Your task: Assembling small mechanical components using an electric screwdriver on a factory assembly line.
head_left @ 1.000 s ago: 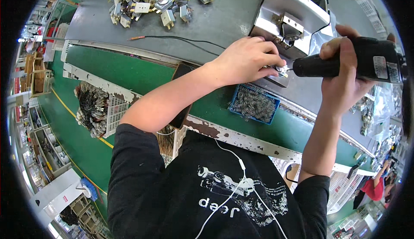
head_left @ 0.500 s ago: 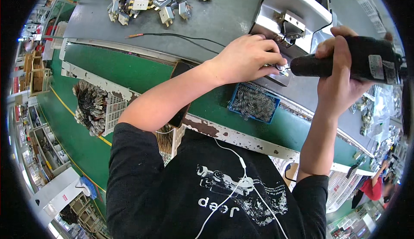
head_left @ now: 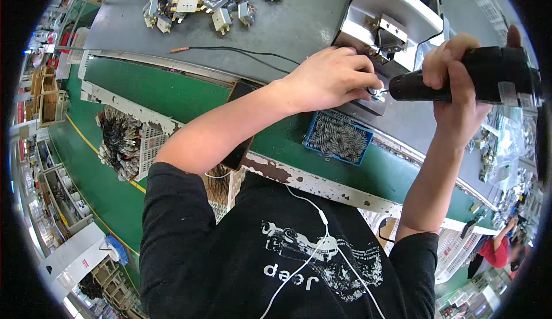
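My right hand (head_left: pixel 457 86) is wrapped round a black power screwdriver (head_left: pixel 497 69), its nose pointing left. At the tip of that nose, the fingers of my left hand (head_left: pixel 333 80) pinch a small metal part (head_left: pixel 376 94), mostly hidden under the fingertips. The tool's tip seems to meet this part, though the exact contact is too small to tell. A thin black cable (head_left: pixel 247 50) with a copper-coloured end runs leftward across the bench from beneath my left hand. Just beyond my fingers stands a bent sheet-metal fixture (head_left: pixel 397 0) with a small metal block (head_left: pixel 392 28) on it.
A blue tray (head_left: pixel 336 138) of metal springs lies near my left wrist. Several white-and-metal socket-like parts (head_left: pixel 221 20) are heaped at the far left. A dark phone (head_left: pixel 237 158) sits under my left forearm. Clear plastic bags (head_left: pixel 512 140) lie at the right.
My right hand and the screwdriver have shifted slightly, with the tool's body rolled and the wrist a little farther right. My left hand has stayed nearly still.
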### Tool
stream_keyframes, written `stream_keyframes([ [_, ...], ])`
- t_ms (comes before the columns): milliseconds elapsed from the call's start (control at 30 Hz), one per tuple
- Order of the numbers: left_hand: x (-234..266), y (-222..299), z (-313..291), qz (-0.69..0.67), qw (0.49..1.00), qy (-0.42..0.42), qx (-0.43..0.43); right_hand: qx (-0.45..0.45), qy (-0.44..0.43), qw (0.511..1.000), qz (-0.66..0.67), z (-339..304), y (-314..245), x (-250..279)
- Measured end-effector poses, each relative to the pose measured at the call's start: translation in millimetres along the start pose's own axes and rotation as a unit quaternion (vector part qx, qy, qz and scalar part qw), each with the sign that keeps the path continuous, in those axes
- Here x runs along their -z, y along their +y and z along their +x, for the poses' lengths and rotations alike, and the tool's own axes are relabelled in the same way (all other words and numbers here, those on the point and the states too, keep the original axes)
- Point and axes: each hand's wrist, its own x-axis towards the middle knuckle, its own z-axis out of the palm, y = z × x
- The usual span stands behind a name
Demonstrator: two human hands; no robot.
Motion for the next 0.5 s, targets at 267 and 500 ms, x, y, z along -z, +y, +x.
stream_keyframes([
  [267, 4.1, 13.3, 8.1, 0.046, 0.999, 0.01, -0.011, 0.025, -0.037, 0.995, -0.095, 6.3, -7.3, 1.2],
  [500, 27.6, 35.3, 41.1, 0.097, 0.989, 0.095, -0.049, 0.02, 0.111, 0.983, -0.146, -6.1, -54.9, 27.9],
])
